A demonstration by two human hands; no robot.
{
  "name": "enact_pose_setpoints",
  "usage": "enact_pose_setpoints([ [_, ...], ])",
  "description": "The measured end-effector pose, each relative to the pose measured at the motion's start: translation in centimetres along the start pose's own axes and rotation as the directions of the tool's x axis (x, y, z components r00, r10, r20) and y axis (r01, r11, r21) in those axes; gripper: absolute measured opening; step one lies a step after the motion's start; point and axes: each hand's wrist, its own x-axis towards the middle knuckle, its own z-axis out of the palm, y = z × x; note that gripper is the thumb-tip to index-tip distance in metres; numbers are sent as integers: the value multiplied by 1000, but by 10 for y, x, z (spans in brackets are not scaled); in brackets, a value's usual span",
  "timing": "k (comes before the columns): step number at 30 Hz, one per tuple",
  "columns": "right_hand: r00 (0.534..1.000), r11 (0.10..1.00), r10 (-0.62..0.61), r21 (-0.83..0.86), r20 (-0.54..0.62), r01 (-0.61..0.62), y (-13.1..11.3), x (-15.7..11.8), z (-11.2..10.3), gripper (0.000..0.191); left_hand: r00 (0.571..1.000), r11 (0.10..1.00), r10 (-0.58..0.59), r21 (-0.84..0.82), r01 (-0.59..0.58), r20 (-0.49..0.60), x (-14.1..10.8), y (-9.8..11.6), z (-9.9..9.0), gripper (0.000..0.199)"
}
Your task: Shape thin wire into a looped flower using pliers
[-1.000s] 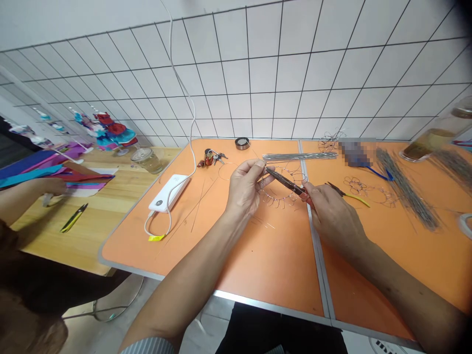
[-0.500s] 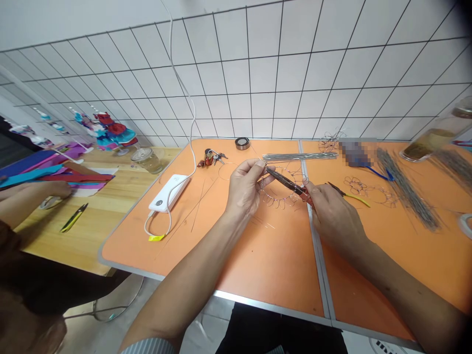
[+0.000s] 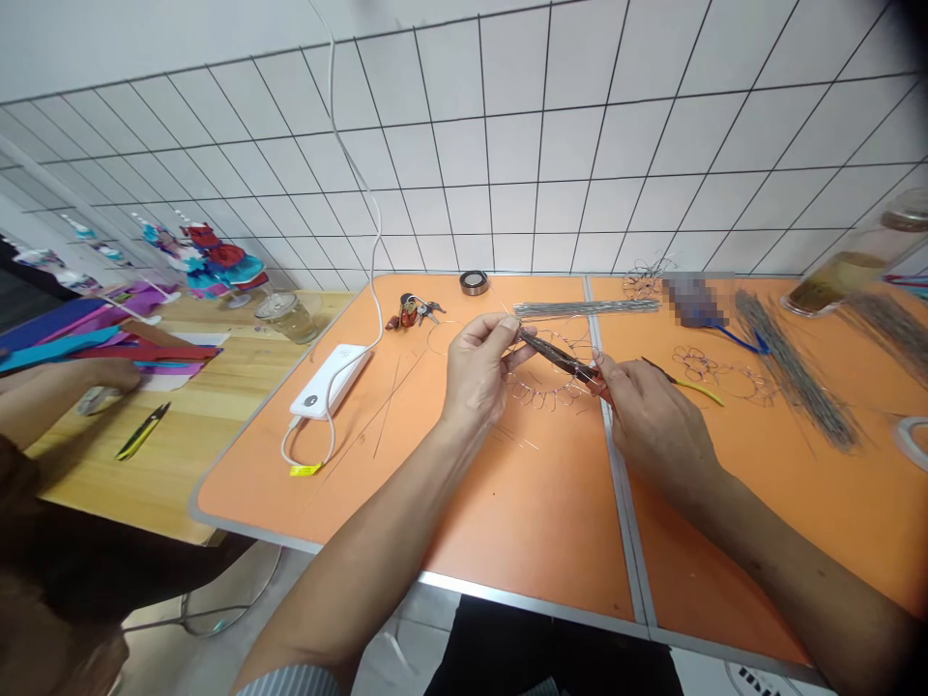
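My right hand (image 3: 656, 411) is closed round the red handles of a pair of pliers (image 3: 557, 355), whose dark jaws point left. At the jaw tips, my left hand (image 3: 475, 367) pinches a thin wire, largely hidden by the fingers. Below and behind the pliers shows a wire ring (image 3: 545, 396) edged with small loops, over the orange table (image 3: 536, 522). How the ring joins the pinched wire I cannot tell.
Wire bundles (image 3: 797, 372) lie right and behind, near yellow-handled pliers (image 3: 700, 391) and looped wire pieces (image 3: 696, 364). Left are a white power bank (image 3: 330, 382), keys (image 3: 413, 312) and a tape roll (image 3: 474, 282). Another person's hand (image 3: 108, 372) rests at the wooden table (image 3: 239, 464).
The whole view has shifted slightly. Both hands keep their grips, with the pliers at nearly the same angle by the left fingertips.
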Motion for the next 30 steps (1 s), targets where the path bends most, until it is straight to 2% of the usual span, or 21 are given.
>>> enact_pose_setpoints([
  [11, 999, 1000, 8, -18, 33, -8, 2, -2, 1, 46, 1000, 1000, 7, 1, -7, 8, 1, -1, -2, 35],
  [25, 1000, 1000, 2, 1, 1, -2, 1, -1, 3, 45, 998, 999, 30, -22, -29, 50, 1, -2, -3, 39],
  [30, 999, 999, 29, 45, 25, -30, 0, 0, 2, 44, 998, 999, 35, -16, -34, 50, 1, -3, -3, 37],
])
